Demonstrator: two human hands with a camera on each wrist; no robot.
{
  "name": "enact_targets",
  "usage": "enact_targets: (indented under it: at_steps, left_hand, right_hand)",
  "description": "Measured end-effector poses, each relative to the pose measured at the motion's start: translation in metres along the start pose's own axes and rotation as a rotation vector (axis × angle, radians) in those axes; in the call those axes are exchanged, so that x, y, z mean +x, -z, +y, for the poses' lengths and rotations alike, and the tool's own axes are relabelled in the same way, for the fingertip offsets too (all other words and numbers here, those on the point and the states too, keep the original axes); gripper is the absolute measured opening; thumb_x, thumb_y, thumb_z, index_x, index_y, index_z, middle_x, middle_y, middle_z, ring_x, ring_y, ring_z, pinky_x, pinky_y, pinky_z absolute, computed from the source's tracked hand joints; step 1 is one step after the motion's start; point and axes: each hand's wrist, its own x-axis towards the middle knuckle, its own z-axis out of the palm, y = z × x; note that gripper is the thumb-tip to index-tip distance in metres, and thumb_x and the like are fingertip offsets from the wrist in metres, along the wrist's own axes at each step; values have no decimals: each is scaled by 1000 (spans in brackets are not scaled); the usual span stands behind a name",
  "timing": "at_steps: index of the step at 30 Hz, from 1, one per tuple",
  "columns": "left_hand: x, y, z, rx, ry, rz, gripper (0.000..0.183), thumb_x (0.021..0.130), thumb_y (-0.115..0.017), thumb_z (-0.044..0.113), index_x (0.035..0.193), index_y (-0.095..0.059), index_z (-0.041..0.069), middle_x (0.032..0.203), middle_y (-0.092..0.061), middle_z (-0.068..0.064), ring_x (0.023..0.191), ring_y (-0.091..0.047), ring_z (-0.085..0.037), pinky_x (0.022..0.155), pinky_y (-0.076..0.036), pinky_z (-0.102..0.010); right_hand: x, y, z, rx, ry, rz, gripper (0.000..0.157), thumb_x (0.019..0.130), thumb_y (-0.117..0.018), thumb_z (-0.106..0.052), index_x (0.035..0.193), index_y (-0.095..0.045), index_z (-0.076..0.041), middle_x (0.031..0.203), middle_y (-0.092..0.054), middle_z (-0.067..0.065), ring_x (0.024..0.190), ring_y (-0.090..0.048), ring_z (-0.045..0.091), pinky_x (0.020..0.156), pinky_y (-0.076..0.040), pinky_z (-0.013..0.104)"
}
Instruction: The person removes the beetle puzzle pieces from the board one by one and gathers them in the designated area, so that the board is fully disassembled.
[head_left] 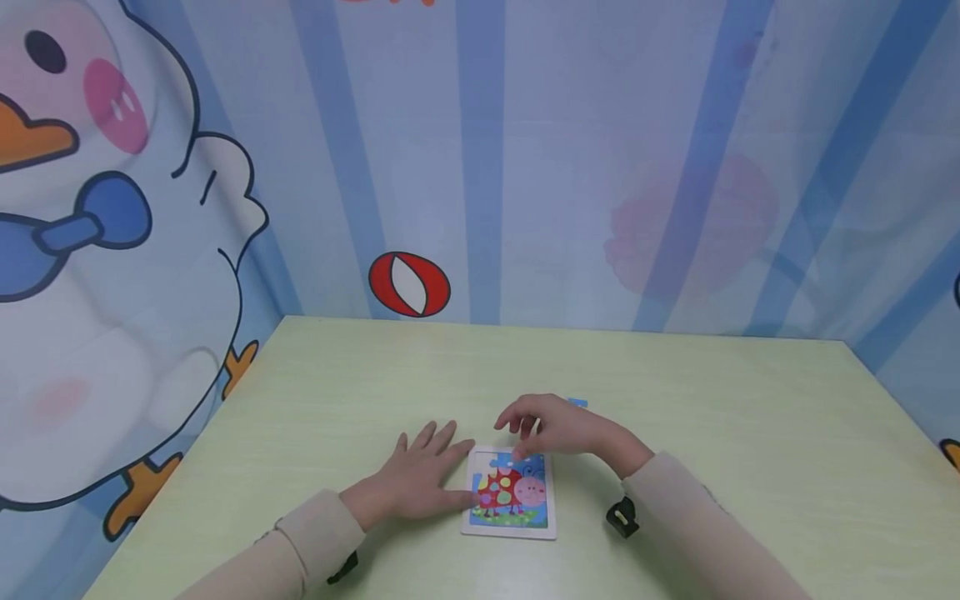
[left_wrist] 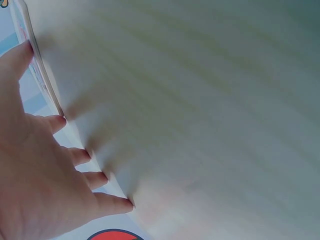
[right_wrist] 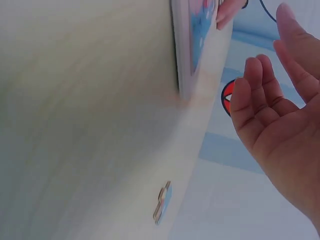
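A small jigsaw puzzle (head_left: 510,492) in a white frame lies on the table; its picture shows a red ladybug with coloured spots on blue and green. A pale patch without picture shows at its upper left. My left hand (head_left: 423,479) lies spread at the puzzle's left side, the thumb on its edge and the index fingertip by its upper corner. Above the upper edge hovers my right hand (head_left: 558,425), fingers loosely bent, with nothing visible between them in the right wrist view. Beyond that hand lies a loose blue puzzle piece (head_left: 577,402), partly hidden.
The pale yellow-green table (head_left: 375,367) reaches back to a blue striped cloth (head_left: 547,167) printed with a large white duck (head_left: 97,375) and a red ball (head_left: 409,284). Dark straps hang under both wrists.
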Motion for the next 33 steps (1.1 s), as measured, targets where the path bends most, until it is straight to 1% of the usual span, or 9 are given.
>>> enact_targets:
  at_steps: [6, 12, 15, 24, 29, 33]
  left_hand:
    - [-1, 0, 2, 7, 6, 1, 80, 86, -51, 68, 150, -37, 20, 160, -21, -12, 146, -12, -41, 108, -14, -70]
    - [-1, 0, 2, 8, 3, -6, 80, 87, -51, 67, 150, -36, 20, 160, -20, -12, 146, -12, -41, 108, -13, -70]
    - [-1, 0, 2, 6, 2, -9, 80, 87, -51, 67, 150, -36, 21, 160, -20, -12, 146, -12, -41, 108, -13, -70]
    - [-1, 0, 2, 3, 1, -6, 80, 87, -52, 67, 150, -37, 20, 160, -20, -12, 146, -12, -41, 108, -14, -70]
    - [-2, 1, 2, 7, -1, -3, 79, 87, -51, 66, 150, -36, 20, 160, -20, -12, 146, -12, -41, 108, -14, -70]
    - [-1, 1, 2, 10, 0, -2, 79, 88, -52, 66, 150, -36, 20, 160, -20, -12, 146, -11, -41, 108, -13, -70]
  right_hand:
    - [5, -11, -4, -14, -34, -36, 36, 82, -78, -17, 115, -67, -11, 102, -61, 3, 93, -55, 19, 76, -48, 29]
    - [10, -18, -2, -44, -66, -51, 35, 79, -81, -19, 111, -67, -15, 98, -60, -2, 91, -53, 17, 77, -48, 31]
    - [12, -20, 2, -75, -86, -59, 36, 77, -82, -21, 110, -67, -17, 97, -59, -4, 90, -53, 15, 78, -48, 31]
    - [14, -22, 2, -136, -119, -89, 33, 77, -82, -20, 107, -69, -19, 95, -57, -4, 88, -51, 14, 78, -47, 30]
    - [14, -21, -2, -148, -122, -98, 31, 77, -82, -18, 106, -69, -18, 94, -56, -3, 87, -51, 15, 79, -46, 32]
    - [15, -22, -2, -179, -116, -104, 30, 77, -82, -17, 104, -70, -19, 93, -54, -3, 87, -49, 14, 79, -45, 31]
